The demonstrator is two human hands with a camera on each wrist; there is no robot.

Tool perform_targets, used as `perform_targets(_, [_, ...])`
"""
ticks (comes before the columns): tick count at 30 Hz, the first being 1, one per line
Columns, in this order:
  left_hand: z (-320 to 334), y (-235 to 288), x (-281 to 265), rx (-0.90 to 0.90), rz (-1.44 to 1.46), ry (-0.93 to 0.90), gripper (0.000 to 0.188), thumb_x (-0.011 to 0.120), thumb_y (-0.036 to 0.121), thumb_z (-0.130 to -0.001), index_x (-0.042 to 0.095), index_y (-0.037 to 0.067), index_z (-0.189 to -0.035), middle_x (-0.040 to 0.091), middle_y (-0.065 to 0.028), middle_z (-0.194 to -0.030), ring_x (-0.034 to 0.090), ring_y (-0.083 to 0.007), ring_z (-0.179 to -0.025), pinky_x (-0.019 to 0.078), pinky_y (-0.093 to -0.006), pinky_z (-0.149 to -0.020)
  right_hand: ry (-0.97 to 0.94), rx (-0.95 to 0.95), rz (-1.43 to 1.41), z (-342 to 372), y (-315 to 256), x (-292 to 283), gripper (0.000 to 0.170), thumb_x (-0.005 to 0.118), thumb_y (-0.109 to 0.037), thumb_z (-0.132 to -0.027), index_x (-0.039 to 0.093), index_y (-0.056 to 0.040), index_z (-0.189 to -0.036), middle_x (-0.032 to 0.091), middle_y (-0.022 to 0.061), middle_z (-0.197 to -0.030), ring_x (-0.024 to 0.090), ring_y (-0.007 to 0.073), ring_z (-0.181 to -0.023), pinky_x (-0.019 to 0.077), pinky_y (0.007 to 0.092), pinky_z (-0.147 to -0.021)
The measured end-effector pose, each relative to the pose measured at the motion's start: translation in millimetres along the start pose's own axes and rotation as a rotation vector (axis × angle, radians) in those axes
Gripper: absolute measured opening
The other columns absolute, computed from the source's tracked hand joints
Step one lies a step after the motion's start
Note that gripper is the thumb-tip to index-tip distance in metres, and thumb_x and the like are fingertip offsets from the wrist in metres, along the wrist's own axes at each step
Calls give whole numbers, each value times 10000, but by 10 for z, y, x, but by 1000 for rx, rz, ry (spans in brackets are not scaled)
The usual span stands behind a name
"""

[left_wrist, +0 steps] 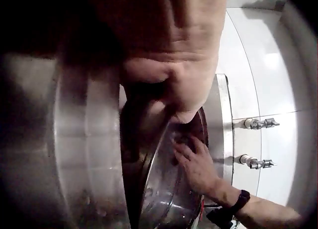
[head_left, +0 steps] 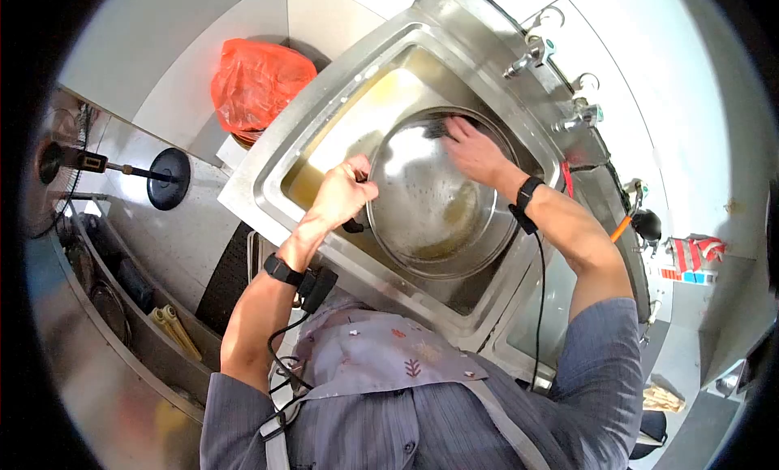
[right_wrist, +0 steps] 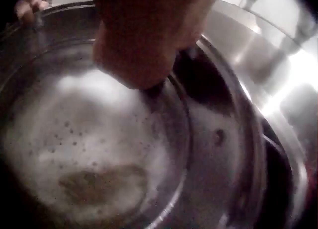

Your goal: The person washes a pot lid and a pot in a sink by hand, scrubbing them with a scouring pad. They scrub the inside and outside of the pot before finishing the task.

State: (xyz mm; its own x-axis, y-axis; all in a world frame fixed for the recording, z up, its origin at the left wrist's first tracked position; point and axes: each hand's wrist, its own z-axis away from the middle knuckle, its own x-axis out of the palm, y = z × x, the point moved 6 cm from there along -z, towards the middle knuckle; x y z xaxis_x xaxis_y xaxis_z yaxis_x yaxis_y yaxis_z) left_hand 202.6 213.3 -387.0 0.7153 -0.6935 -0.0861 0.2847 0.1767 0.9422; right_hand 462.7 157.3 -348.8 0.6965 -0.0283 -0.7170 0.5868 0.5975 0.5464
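Head, pan: big round metal pan [head_left: 422, 198], inside facing up, sitting in the basin of the steel sink [head_left: 264, 182]. Can't tell if any edge is lifted.
Head, left hand: left hand [head_left: 345, 194] at the pan's left rim, fingers curled over it, gripping.
Head, right hand: right hand [head_left: 479, 152] reaches inside the pan, fingers at the far wall. Dark patch [head_left: 436, 129] at the fingertips; can't tell what it is or if it's pinched.
Head, black piece: black piece [head_left: 353, 226] just beside the pan's edge, near the left hand. Can't tell if it's attached.
Head, surroundings: two taps [head_left: 531, 56] on the wall side of the sink; red bag [head_left: 256, 80] just outside the opposite edge.
Left wrist, left hand: fills the top, fingers mostly hidden, pan rim running down from it.
Left wrist, right hand: fingers a bit apart, over the pan's dark inner wall. Taps off to the side.
Right wrist, pan: droplets [right_wrist: 64, 134] on the floor of it, plus a brownish patch [right_wrist: 104, 187].
Right wrist, hands: right hand blurred, fingertips hidden; left hand small, at the far rim.
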Motion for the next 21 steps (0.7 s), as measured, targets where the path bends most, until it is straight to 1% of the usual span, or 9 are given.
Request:
perform_targets(3, [-29, -74, 47, 48, -13, -7, 174, 693, 32, -811, 522, 38, -840, 420, -6, -713, 452, -107, -711, 425, -317, -632, 282, -61, -43, -167, -55, -239, 321, 620, -178, -894, 789, -22, -1118, 679, 100, -1251, 485, 369, -1384, 326, 497, -1215])
perform_targets(8, [-78, -85, 89, 109, -40, 10, 194, 700, 63, -826, 525, 18, -898, 514, -70, -734, 519, -139, -737, 486, -344, -677, -177, 236, -34, 380, -208, 605, 303, 615, -183, -923, 796, -27, -1110, 677, 124, -1266, 492, 352, -1366, 403, 473, -1106])
perform_targets(10, [-132, -176, 167, 131, -52, 26, 193, 699, 72, -835, 532, 18, -915, 532, -84, -735, 532, -148, -737, 496, -352, -684, -472, 470, -473, 709, -486, 722, 316, 621, -169, -927, 787, -15, -1147, 659, 166, -1334, 537, 379, -1312, 410, 494, -1095])
perform_targets(11, [-135, -175, 197, 150, -68, 40, 193, 698, 82, -843, 540, 19, -933, 549, -98, -736, 545, -156, -737, 505, -359, -691, -627, 55, -331, 754, -926, 1111, 325, 663, -189, -895, 790, -17, -1140, 678, 178, -1305, 589, 406, -1239, 434, 533, -1069])
perform_targets(13, [-33, 67, 171, 114, -125, 15, 166, 679, 38, -855, 541, 27, -947, 552, -29, -784, 538, -133, -767, 472, -330, -690, -569, 2, -900, 676, -1345, 983, 255, 674, -119, -786, 777, 81, -907, 755, 255, -992, 725, 366, -1016, 580, 504, -826])
perform_targets(15, [-15, 112, 132, 38, -187, 45, 216, 701, 111, -846, 546, 9, -955, 579, -131, -738, 594, -203, -719, 521, -396, -698, -728, 114, -1210, 412, -1607, 735, 219, 634, -44, -744, 726, 133, -835, 712, 352, -953, 718, 475, -948, 580, 534, -819])
perform_targets(16, [-19, 87, 141, 37, -199, 41, 216, 701, 111, -846, 546, 9, -955, 579, -131, -738, 594, -203, -719, 521, -396, -698, -495, 74, -1263, 245, -1709, 627, 253, 631, -36, -757, 707, 147, -914, 715, 345, -980, 706, 490, -937, 567, 545, -827])
perform_targets(19, [-65, 15, 140, 52, -203, 42, 234, 704, 124, -840, 545, 3, -961, 599, -151, -739, 614, -237, -707, 528, -409, -698, -486, -98, -1148, -271, -1909, 379, 292, 646, -41, -797, 693, 136, -1024, 707, 340, -1114, 700, 475, -1008, 573, 528, -845])
perform_targets(21, [-78, -19, 152, 23, -251, 24, 245, 714, 124, -842, 574, -2, -999, 645, -111, -791, 628, -194, -762, 528, -389, -715, -60, -72, -1076, -524, -1755, 194, 341, 650, -80, -850, 689, 98, -1139, 685, 314, -1232, 690, 471, -1037, 580, 514, -854])
